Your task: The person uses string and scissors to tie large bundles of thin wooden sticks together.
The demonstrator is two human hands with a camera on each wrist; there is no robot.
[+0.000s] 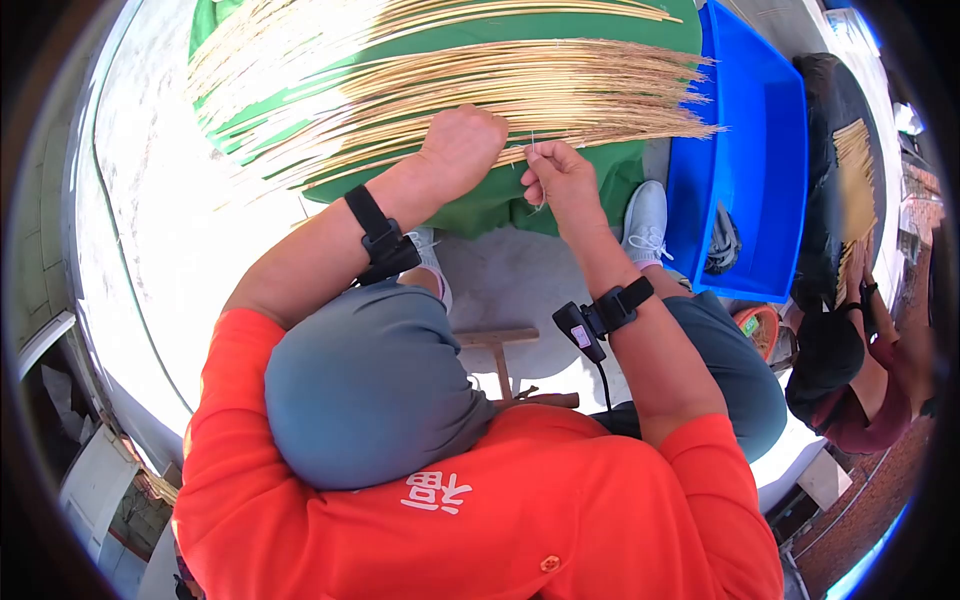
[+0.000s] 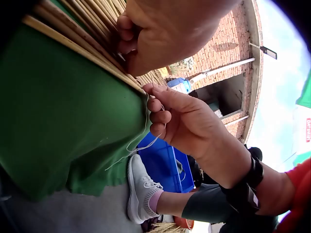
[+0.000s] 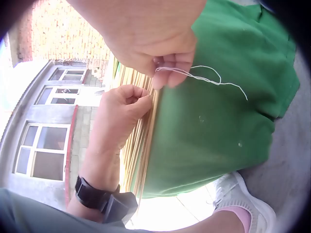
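Observation:
Long thin straw stalks (image 1: 430, 85) with feathery tops lie in rows across a green cloth (image 1: 485, 215). My left hand (image 1: 463, 150), fingers curled, pinches stalks at the near edge of the row (image 3: 144, 141). Just to its right, my right hand (image 1: 565, 185) pinches a white thread (image 3: 201, 78) between thumb and fingers, close against the outermost stalk. The thread's loose ends hang below the fingers over the cloth in the left wrist view. A thin, pale, straight line rises above the right fingertips in the head view.
A blue plastic tub (image 1: 760, 150) stands to the right, with something grey inside. Between the feet is a small wooden stool (image 1: 497, 340). Another person (image 1: 850, 370) works at the far right beside a dark round surface with straw pieces (image 1: 855, 180).

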